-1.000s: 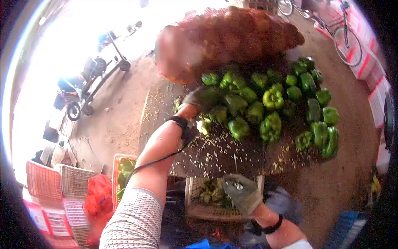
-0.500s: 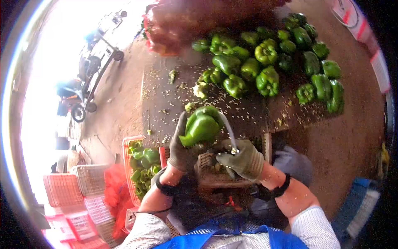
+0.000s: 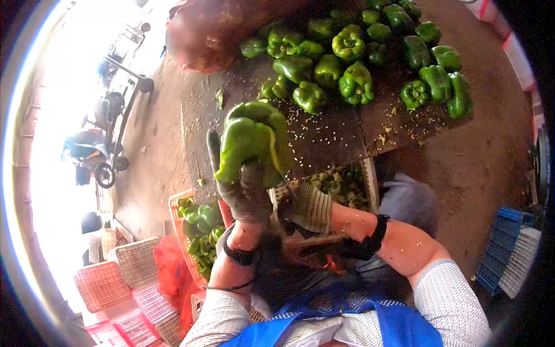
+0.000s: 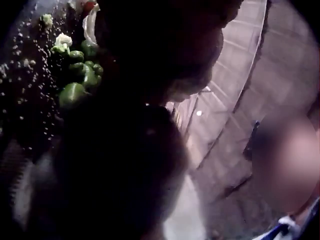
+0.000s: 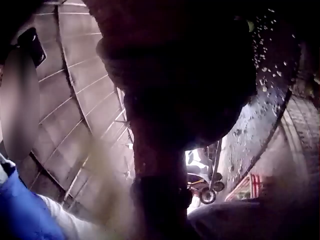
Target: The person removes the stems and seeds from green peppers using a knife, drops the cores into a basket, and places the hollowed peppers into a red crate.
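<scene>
My gloved left hand grips a large green bell pepper from below and holds it up over the near edge of the table. A pale cut edge runs down the pepper's right side. My gloved right hand is close against the left hand, just below the pepper; its fingers are mostly hidden, and so is the knife it held. Whole green bell peppers lie piled farther back on the dark table, which is strewn with seeds. Both wrist views show the hands only as dark shapes.
A red mesh sack lies at the back of the table. An orange crate of cut peppers stands to the left, and a crate of scraps sits below the table edge. Stacked crates and a blue crate stand farther out.
My left hand reached into the pile, brought a pepper back, then raised it up and left. My right hand moved left from over the scrap crate with the knife and came beside it.
</scene>
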Action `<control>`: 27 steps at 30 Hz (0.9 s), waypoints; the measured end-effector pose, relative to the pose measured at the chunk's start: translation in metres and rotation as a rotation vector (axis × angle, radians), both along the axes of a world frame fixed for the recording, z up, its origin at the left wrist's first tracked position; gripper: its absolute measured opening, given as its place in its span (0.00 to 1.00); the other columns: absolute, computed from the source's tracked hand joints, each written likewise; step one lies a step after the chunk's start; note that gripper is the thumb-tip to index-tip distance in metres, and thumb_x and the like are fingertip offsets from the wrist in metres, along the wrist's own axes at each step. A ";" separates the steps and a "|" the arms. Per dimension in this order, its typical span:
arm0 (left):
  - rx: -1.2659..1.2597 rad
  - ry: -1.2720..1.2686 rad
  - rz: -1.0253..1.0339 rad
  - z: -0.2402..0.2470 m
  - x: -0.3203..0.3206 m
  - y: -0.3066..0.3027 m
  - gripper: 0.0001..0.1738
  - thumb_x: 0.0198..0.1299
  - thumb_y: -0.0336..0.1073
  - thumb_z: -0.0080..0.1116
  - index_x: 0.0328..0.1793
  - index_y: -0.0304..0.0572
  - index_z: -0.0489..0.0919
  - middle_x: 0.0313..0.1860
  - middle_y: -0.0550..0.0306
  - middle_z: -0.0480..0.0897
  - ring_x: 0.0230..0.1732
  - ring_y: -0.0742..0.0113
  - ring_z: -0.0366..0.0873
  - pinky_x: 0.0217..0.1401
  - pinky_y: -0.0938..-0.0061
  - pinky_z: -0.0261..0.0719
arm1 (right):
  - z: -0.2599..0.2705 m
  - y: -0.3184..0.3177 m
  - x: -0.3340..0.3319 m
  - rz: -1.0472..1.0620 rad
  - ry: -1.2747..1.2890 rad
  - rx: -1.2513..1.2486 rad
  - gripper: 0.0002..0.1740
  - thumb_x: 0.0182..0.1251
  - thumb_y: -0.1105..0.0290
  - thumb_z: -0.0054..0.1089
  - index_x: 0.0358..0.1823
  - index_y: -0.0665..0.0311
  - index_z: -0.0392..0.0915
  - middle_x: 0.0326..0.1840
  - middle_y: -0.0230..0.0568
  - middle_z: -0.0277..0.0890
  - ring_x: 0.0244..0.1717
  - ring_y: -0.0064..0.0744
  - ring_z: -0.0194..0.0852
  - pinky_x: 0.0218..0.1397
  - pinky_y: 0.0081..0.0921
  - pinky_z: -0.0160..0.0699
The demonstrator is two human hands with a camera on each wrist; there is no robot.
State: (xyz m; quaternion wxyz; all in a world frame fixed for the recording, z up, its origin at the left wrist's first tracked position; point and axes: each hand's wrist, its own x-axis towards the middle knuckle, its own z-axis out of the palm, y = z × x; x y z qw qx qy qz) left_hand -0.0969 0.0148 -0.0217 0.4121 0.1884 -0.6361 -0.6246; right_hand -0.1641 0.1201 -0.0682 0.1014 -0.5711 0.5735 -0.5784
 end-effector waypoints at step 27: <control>0.438 -0.243 -0.326 -0.038 0.011 -0.014 0.30 0.55 0.25 0.70 0.65 0.36 0.75 0.57 0.57 0.82 0.54 0.69 0.80 0.57 0.74 0.79 | 0.012 0.010 -0.030 -0.213 -0.456 0.347 0.34 0.53 0.68 0.68 0.63 0.66 0.69 0.56 0.40 0.78 0.56 0.31 0.75 0.61 0.26 0.75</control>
